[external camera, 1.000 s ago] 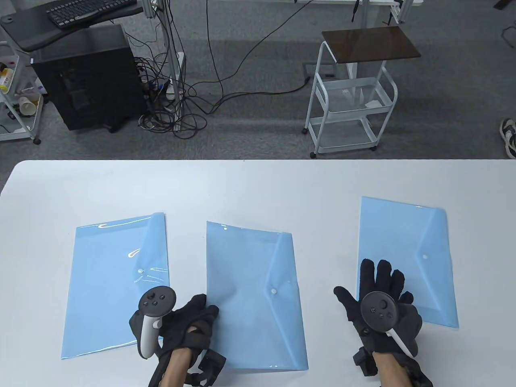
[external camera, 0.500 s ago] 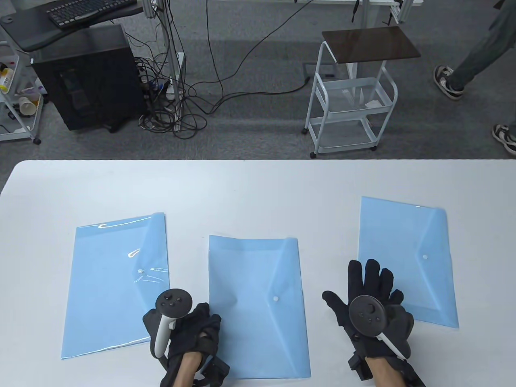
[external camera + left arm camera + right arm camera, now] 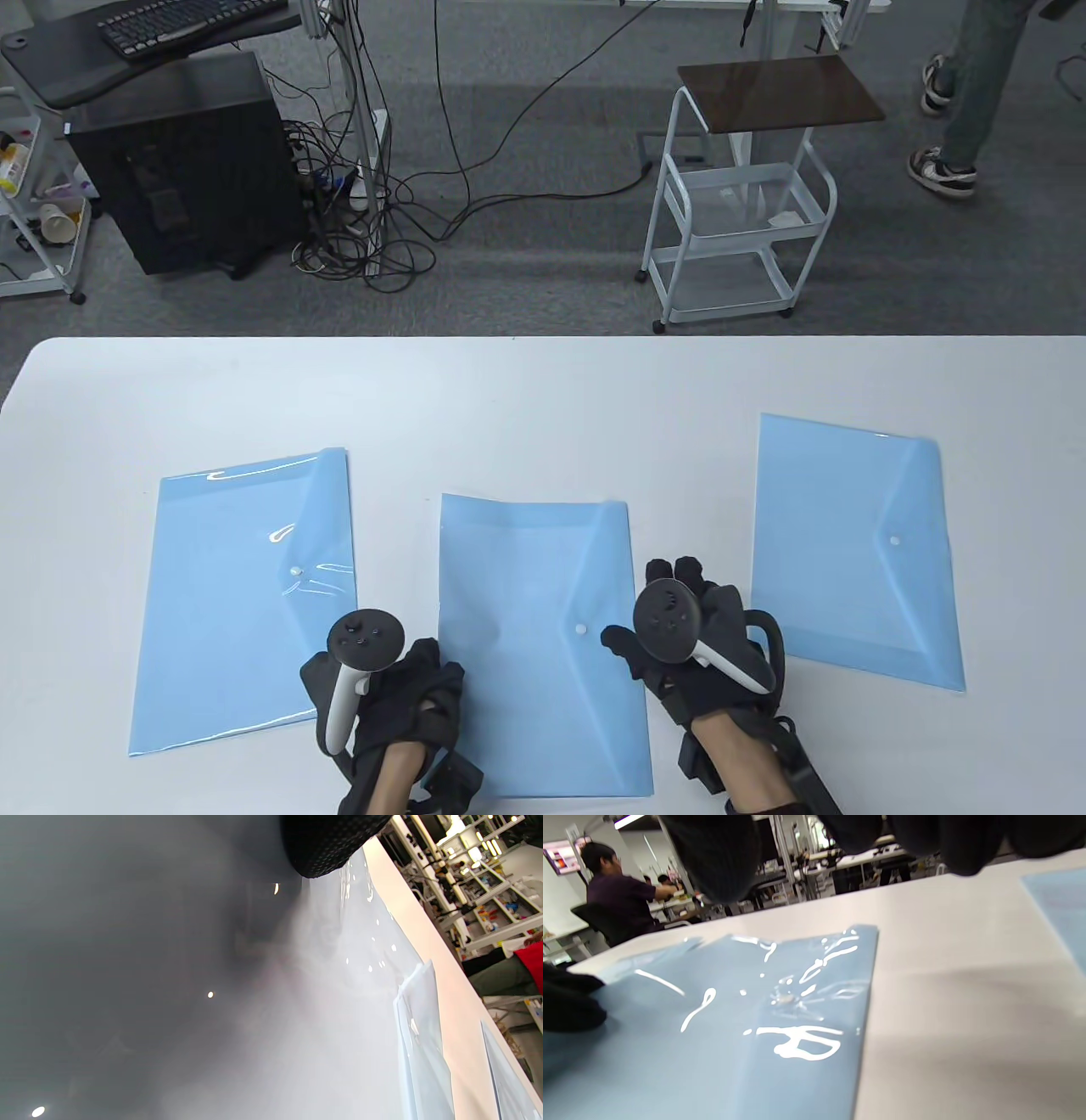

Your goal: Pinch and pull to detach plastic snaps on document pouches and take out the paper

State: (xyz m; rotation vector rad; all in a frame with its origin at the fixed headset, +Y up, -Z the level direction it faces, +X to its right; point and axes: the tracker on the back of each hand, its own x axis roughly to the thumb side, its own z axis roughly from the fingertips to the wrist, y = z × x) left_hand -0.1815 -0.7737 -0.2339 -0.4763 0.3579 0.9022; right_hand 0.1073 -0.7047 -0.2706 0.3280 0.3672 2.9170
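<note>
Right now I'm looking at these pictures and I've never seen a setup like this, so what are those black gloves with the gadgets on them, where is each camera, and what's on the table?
These are a person's two hands in black sensor gloves. The gadget strapped to the back of each hand is a tracker; the fingers do not hold it.

The wide picture looks down at the white table. The other two come from small cameras on the wrists, so they look tilted and very close.

Three blue document pouches lie flat: the left pouch, the middle pouch and the right pouch, each with a small white snap.

The left hand rests on the middle pouch's left edge; whether it grips it I cannot tell. The right hand is at that pouch's right edge, thumb beside its snap, holding nothing that I can see.

No paper is out.
</note>
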